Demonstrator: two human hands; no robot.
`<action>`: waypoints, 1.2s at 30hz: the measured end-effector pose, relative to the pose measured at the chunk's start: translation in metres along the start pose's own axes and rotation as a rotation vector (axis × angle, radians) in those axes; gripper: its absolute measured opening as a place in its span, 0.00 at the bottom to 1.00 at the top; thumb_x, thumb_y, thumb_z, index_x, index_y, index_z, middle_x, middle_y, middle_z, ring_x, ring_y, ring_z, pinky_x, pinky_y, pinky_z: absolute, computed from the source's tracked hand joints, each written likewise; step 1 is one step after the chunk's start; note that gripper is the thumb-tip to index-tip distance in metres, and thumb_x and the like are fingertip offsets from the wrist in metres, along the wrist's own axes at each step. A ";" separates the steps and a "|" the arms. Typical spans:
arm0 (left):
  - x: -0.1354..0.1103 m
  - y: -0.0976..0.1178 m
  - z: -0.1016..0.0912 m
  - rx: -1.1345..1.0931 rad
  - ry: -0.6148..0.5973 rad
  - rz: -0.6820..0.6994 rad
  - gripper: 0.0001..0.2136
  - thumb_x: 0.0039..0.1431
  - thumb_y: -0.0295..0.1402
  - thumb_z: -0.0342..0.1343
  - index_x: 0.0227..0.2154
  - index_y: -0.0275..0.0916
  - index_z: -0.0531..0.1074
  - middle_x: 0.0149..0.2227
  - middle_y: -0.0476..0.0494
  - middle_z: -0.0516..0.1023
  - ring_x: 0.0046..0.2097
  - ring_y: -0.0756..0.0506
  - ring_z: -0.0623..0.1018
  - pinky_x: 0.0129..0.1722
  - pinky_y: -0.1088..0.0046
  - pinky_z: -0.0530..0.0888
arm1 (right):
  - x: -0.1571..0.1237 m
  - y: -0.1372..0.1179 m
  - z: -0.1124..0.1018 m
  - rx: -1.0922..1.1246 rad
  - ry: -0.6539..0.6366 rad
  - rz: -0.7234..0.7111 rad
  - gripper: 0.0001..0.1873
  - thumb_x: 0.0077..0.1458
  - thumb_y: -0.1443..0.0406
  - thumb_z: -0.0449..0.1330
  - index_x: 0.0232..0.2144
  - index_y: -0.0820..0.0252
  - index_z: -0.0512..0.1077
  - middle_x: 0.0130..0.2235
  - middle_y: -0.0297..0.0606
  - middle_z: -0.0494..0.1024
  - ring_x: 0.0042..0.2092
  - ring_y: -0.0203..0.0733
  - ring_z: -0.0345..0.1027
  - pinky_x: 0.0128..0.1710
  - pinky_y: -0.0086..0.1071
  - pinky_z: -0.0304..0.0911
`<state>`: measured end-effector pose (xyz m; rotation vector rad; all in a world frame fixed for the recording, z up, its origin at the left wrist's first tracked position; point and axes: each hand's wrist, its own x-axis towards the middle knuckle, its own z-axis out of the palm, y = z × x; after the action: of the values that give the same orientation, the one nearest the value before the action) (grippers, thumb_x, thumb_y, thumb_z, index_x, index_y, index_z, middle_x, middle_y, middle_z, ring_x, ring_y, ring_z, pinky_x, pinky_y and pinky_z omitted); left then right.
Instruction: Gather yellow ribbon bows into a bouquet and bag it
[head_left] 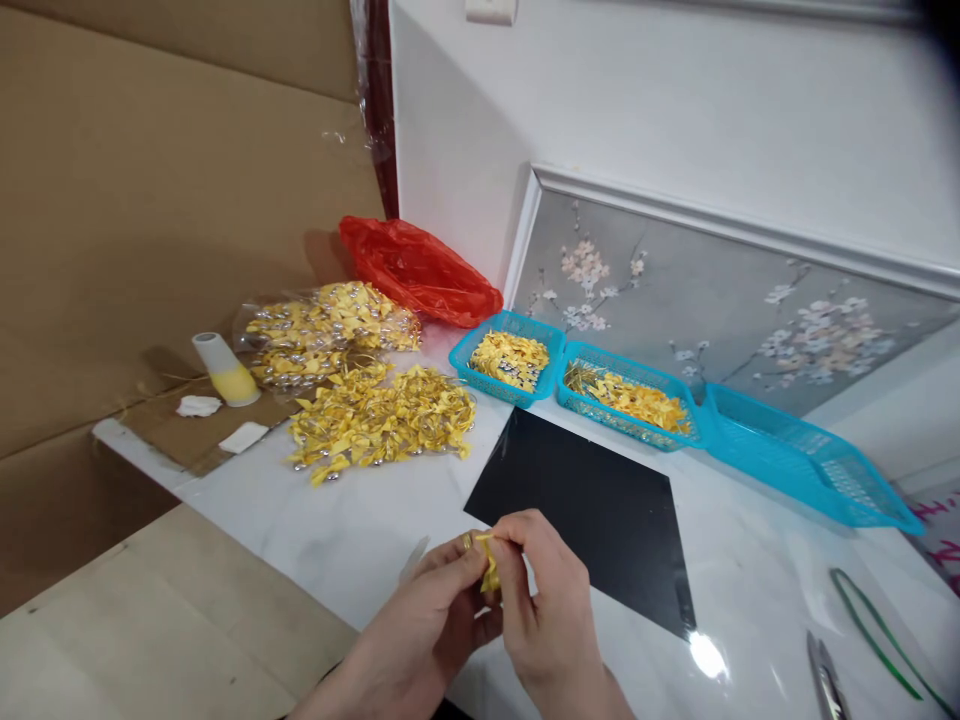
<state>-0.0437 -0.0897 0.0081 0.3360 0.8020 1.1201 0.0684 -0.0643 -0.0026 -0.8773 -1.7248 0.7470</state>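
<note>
Both of my hands meet low in the middle of the head view, in front of a black mat (585, 510). A small yellow ribbon piece (490, 566) is pinched between them. My left hand (435, 610) grips it from the left with thumb and fingers. On the other side, my right hand (544, 600) pinches its upper end between thumb and forefinger. The fingers hide much of the piece. Behind my hands, to the left, a loose heap of yellow ribbon pieces with silvery beads (382, 420) lies on the white marbled table (337, 540).
Blue baskets stand along the wall: one (508, 392) and another (637, 432) hold yellow pieces, beside a longer blue tray (795, 480). A red plastic bag (420, 270), bagged yellow pieces (330, 325) and a white-yellow bottle (226, 370) stand behind. Pliers (825, 680) and a green loop (874, 625) lie right.
</note>
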 end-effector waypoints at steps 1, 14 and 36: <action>0.000 0.003 -0.002 0.030 0.030 -0.008 0.07 0.53 0.36 0.60 0.26 0.37 0.72 0.29 0.48 0.71 0.34 0.49 0.70 0.36 0.71 0.68 | 0.003 0.002 -0.003 0.003 -0.045 0.049 0.09 0.61 0.67 0.50 0.30 0.59 0.68 0.28 0.33 0.69 0.28 0.32 0.63 0.28 0.25 0.59; -0.006 0.017 -0.019 0.294 0.092 0.015 0.14 0.56 0.41 0.57 0.45 0.44 0.71 0.45 0.43 0.74 0.50 0.43 0.70 0.45 0.66 0.69 | 0.021 0.004 -0.028 0.299 -0.070 0.525 0.15 0.53 0.55 0.60 0.36 0.61 0.71 0.27 0.33 0.70 0.26 0.32 0.62 0.23 0.24 0.61; 0.004 0.024 -0.023 0.150 0.146 0.079 0.11 0.59 0.39 0.54 0.42 0.41 0.74 0.43 0.41 0.77 0.47 0.44 0.74 0.45 0.67 0.72 | 0.020 0.002 -0.028 0.499 -0.073 0.662 0.19 0.40 0.62 0.69 0.37 0.60 0.74 0.31 0.33 0.72 0.33 0.36 0.68 0.35 0.30 0.68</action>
<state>-0.0756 -0.0798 0.0056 0.4174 1.0123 1.1714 0.0916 -0.0446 0.0140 -1.0716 -1.1995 1.5818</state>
